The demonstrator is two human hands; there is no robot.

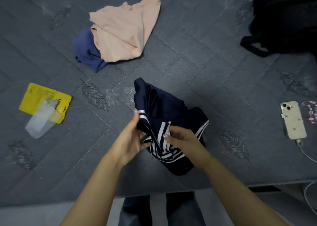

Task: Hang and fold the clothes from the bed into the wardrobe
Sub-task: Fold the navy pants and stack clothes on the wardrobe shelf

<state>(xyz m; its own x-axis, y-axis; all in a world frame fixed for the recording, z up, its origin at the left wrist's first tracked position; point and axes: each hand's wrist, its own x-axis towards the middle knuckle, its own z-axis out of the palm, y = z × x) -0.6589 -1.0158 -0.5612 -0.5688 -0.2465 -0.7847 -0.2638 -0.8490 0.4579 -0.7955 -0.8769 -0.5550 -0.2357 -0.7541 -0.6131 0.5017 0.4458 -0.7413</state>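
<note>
On the grey quilted bed [188,57], left hand [132,140] and right hand [185,140], each grip pinching a crumpled navy white-striped garment [164,109], peach cloth [123,31] beyond.

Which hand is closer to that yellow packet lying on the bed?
Left. The left hand grips the striped navy garment on the side facing the yellow packet; the right hand holds it farther away.
</note>
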